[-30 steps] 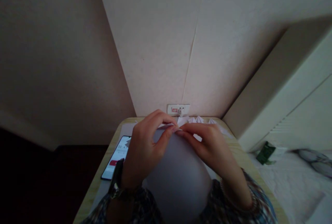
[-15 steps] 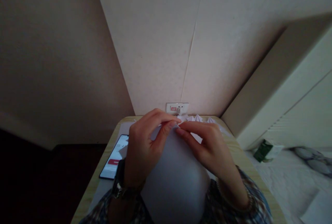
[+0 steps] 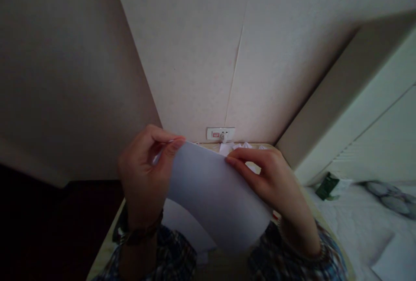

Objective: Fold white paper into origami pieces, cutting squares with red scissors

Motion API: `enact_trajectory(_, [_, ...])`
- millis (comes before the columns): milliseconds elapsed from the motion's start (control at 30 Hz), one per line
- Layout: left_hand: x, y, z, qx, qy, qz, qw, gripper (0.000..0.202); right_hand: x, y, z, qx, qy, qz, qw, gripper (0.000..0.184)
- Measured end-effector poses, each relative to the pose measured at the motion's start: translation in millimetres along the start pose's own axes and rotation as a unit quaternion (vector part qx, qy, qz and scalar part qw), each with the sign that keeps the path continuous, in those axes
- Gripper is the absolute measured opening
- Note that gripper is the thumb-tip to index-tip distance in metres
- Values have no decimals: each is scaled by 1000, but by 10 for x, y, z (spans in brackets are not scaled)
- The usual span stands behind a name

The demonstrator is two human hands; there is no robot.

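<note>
Paper sheet [image 3: 211, 190] extends down toward you; your left hand [image 3: 147, 172] pinches its far edge at the left, your right hand [image 3: 271, 174] pinches that edge farther right.

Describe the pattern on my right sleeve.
Your right sleeve is a dark plaid with some blue; it shows best in the head view.

And it's plaid on both sides for you! Behind your left hand [image 3: 146, 168] comes a rumpled left sleeve [image 3: 177, 248], dark blue checked with brownish and pale lines. Between the two sits a dark band [image 3: 143, 234], a metallic glint at its outer edge. Behind your right hand [image 3: 271, 174], a matching right sleeve [image 3: 331, 257], bluer outside, and there, a thin, beaded-looking bracelet [image 3: 321, 250], its colour lost in shadow.
</note>
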State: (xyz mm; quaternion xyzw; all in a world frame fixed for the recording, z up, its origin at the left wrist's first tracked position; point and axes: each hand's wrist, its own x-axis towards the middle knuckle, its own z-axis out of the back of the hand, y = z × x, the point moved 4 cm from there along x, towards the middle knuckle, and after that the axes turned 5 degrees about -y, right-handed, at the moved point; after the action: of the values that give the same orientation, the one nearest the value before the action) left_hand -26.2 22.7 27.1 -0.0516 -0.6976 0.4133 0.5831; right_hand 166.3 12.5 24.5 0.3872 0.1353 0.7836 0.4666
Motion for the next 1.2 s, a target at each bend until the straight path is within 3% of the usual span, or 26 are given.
enact_trajectory(233, [111, 134, 244, 2, -128, 38, 991, 9, -51, -87, 124, -32, -10, -9, 999, 23])
enact_trajectory(433, [173, 286, 368, -25, -183, 80, 980, 6, -87, -161, 276, -56, -43, -12, 997, 23])
enact_trajectory(533, [186, 355, 349, -54, -150, 116, 980, 5, -108, -233, 360, -49, -102, -35, 993, 23])
enact_trajectory(633, [186, 375, 317, -30, -81, 123, 989, 7, -139, -327, 430, -35, -205, -78, 975, 21])
enact_trajectory(800, [189, 270, 295, 61, -17, 16, 998, 9, -190, -346, 455, 26, -331, -98, 938, 10])
enact_trajectory(867, [186, 206, 297, 59, -45, -18, 997, 9, -195, -302, 446, 70, -352, -87, 929, 8])
enact_trajectory(933, [172, 142, 313, 49, -107, -38, 992, 10, -196, -252, 438, 99, -373, -62, 921, 7])
enact_trajectory(1033, [138, 87, 303, -10, -172, -35, 984, 11, -199, -212, 439, 113, -427, 0, 897, 12])
enact_trajectory(1133, [124, 119, 205, -138, -131, 29, 981, 8, -209, -236, 438, 141, -485, 84, 859, 18])
enact_trajectory(1200, [120, 177, 129, -215, -94, 93, 968, 12, -213, -262, 425, 145, -490, 132, 850, 20])
